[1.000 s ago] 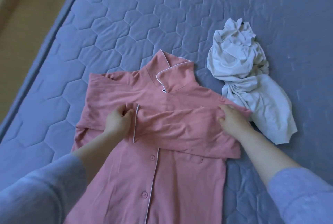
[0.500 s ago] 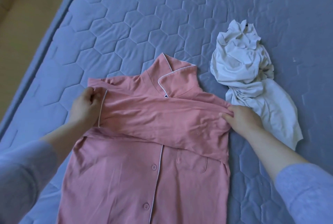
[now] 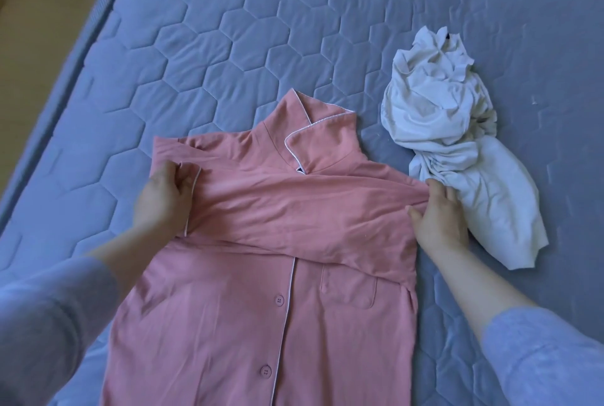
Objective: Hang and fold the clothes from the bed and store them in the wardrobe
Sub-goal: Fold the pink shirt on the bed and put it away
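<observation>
The pink shirt [image 3: 294, 333] runs off the bottom edge, so I can't see its hem. The sleeve [image 3: 294, 209] lying across it covers the chest and the top of the button placket. My left hand [image 3: 163, 199] hides part of the cuff it grips, and my right hand [image 3: 441, 219] covers the shoulder corner it pinches. The white garment [image 3: 441, 131] is too crumpled to tell its kind, and its dark tag [image 3: 447, 36] is too small to read.
</observation>
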`<state>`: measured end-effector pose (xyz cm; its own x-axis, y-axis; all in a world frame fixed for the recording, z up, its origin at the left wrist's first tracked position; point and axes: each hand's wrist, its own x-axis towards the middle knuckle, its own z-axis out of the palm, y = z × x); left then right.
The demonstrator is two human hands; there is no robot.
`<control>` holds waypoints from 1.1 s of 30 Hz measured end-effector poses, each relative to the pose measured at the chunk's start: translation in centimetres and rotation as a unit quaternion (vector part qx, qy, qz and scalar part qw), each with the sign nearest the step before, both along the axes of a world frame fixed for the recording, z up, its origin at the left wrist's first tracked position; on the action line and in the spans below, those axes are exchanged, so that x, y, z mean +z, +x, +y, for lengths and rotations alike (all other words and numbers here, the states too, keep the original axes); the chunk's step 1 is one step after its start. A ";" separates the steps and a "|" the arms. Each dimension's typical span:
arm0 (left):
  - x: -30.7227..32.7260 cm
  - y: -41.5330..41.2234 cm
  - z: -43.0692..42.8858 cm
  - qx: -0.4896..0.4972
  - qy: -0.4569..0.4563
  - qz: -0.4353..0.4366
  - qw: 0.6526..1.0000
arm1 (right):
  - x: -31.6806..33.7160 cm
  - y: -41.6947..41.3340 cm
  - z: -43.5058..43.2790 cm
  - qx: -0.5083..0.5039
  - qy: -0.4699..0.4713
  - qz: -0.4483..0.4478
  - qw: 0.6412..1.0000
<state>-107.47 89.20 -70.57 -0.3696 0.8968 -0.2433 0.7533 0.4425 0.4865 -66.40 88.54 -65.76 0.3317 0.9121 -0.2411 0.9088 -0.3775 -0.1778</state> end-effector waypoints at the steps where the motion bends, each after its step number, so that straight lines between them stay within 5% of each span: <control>1: 0.1 0.3 0.0 -0.009 -0.002 0.006 1.000 | 0.0 -0.3 -0.6 -0.010 0.027 0.021 0.999; 7: 1.9 1.8 -0.2 -0.057 -0.012 0.012 0.998 | -1.0 -1.9 -4.9 -0.163 -0.007 0.151 0.975; 11: 3.1 1.3 -1.3 -0.152 0.001 0.111 0.982 | -2.5 -2.4 -8.0 -0.216 -0.149 0.097 0.960; 17: 2.9 3.1 -6.0 -0.331 0.038 0.081 0.939 | -3.6 -0.6 -10.0 -0.265 -0.062 0.113 0.955; 24: 4.0 5.5 -10.0 -0.337 0.005 0.060 0.940 | -2.6 -1.2 -13.6 -0.242 -0.052 0.165 0.955; 33: 4.8 5.6 -20.4 -0.312 -0.067 -0.024 0.947 | -2.1 -3.2 -31.1 -0.253 -0.216 0.226 0.916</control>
